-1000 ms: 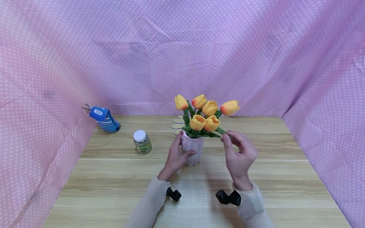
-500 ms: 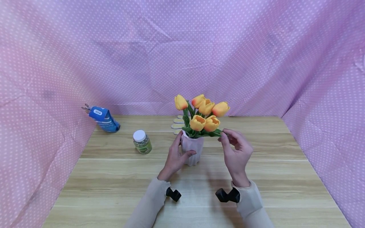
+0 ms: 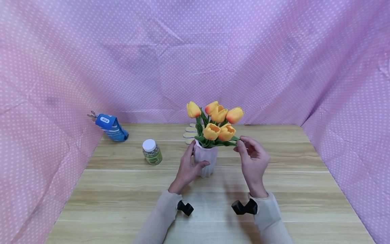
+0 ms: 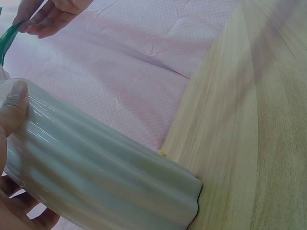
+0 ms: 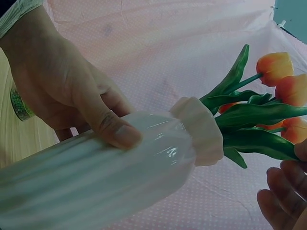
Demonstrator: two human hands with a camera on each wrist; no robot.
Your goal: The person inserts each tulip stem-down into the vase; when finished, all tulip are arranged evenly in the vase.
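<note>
A pale ribbed vase [image 3: 206, 159] with a ruffled rim stands upright on the wooden table, holding several yellow-orange tulips [image 3: 219, 115] with green leaves. My left hand [image 3: 187, 167] grips the vase from its left side, thumb across the front, as the left wrist view also shows on the vase [image 4: 100, 158]. To the right of the bouquet, my right hand [image 3: 254, 159] pinches the tip of a green leaf [image 3: 228, 143] between thumb and forefinger. In the right wrist view, that leaf [image 5: 261, 145] stretches from the vase rim to the fingertips [image 5: 301, 149].
Left of the vase stands a jar [image 3: 153, 156] with a white lid. A blue bag [image 3: 112, 128], clipped at its top, is at the back left. Pale oval pieces [image 3: 189, 135] lie partly hidden behind the vase. A pink dotted cloth [image 3: 195, 61] surrounds the table.
My right hand has moved slightly left with the leaf. The rightmost tulip and the one beside it have shifted left, closer to the others. My left hand and the vase have stayed still.
</note>
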